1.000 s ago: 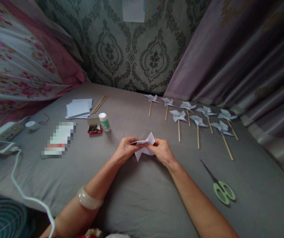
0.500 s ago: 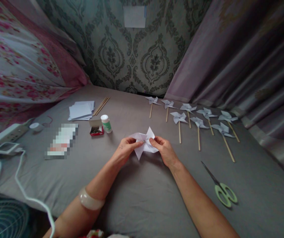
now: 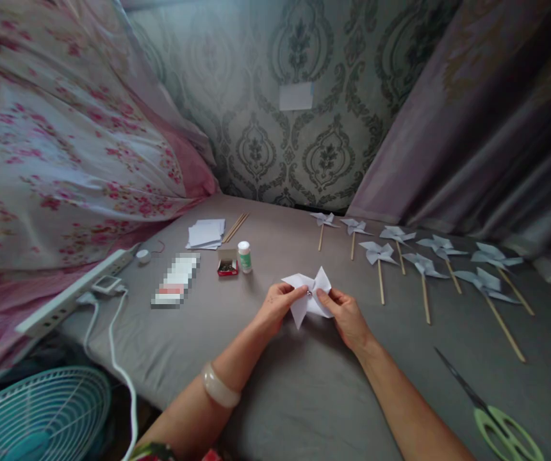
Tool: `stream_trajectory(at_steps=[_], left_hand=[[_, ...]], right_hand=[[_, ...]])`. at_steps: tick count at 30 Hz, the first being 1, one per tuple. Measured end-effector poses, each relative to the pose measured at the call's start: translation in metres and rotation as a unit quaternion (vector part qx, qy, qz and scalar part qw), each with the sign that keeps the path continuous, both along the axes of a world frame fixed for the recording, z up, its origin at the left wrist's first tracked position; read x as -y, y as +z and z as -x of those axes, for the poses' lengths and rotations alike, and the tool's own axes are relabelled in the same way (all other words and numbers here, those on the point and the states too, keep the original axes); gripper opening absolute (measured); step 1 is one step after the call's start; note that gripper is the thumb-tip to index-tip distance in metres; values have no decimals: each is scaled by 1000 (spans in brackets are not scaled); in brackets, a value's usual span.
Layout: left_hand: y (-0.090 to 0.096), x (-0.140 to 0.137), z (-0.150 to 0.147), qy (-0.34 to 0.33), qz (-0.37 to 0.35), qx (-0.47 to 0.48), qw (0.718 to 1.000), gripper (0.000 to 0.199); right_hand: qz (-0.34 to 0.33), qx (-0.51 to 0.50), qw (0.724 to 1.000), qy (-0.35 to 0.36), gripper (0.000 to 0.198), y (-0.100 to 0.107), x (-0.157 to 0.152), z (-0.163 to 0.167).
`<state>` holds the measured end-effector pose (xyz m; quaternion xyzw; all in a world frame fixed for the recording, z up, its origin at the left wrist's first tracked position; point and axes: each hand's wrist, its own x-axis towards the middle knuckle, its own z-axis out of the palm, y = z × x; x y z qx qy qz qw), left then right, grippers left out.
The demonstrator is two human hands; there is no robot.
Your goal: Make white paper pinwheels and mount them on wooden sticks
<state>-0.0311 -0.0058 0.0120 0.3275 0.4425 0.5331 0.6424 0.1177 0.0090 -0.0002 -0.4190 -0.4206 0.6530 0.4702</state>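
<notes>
Between my hands is a white paper pinwheel (image 3: pixel 322 282) with folded, pointed blades and a small metal pin at its centre. My left hand (image 3: pixel 280 304) pinches its left side, the thumb tip close beside the pin. My right hand (image 3: pixel 351 315) grips the right side, with the thumb on top and the fingers underneath. No stick shows on this pinwheel. Beyond my left hand stand an open red box (image 3: pixel 228 270) of small metal pins and a white bottle with a green label (image 3: pixel 245 257).
Several finished pinwheels on sticks (image 3: pixel 379 253) lie at the right. Green-handled scissors (image 3: pixel 501 426) rest front right. White paper sheets (image 3: pixel 207 233) and loose wooden sticks (image 3: pixel 236 227) lie at the back. A blurred-out phone (image 3: pixel 176 280), a power strip (image 3: pixel 76 291) and a fan (image 3: pixel 40 416) are at left.
The camera view has swung left and tilted up, so everything sits further right and lower. Both hands keep their grip on the pinwheel, with little visible change.
</notes>
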Motion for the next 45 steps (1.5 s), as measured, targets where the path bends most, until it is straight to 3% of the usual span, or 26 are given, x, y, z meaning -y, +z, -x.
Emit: stream_trajectory(at_steps=[8,13,17,20,22,24,26,29,31,33,37,45], left_hand=[[9,-2,3,-6,5,-54,998,60],[30,-9,23,-1,38,-182,983,78],[51,-14,47,64,-15,-296,953,75],[63,-24,71,123,-40,-337,932,66],[68,-34,93,182,-83,-356,913,48],[71,-48,120,252,-127,-374,883,35],[74,-60,151,319,-139,-395,850,33],[76,-73,195,372,-114,-502,772,34],[77,-78,219,332,-66,-603,723,39],[77,-82,234,273,-23,-665,695,40],[71,-94,243,201,10,-713,672,31],[43,-138,229,56,4,-770,635,20]], right_hand=[[-3,-28,999,-34,39,3,-2,0],[-79,99,991,-34,46,-3,-13,-15],[-157,257,953,-31,39,-10,-20,-26],[-230,394,885,-89,29,-11,-21,-31],[-269,456,834,-152,26,-11,-21,-35],[-280,478,808,-201,28,-13,-22,-40],[-262,479,806,-227,32,-18,-25,-45],[-203,445,838,-241,39,-30,-31,-53],[-197,424,848,-249,42,-38,-35,-56],[-208,410,853,-246,45,-43,-37,-56],[-210,433,839,-254,46,-47,-37,-53],[-204,470,820,-254,45,-48,-37,-51]])
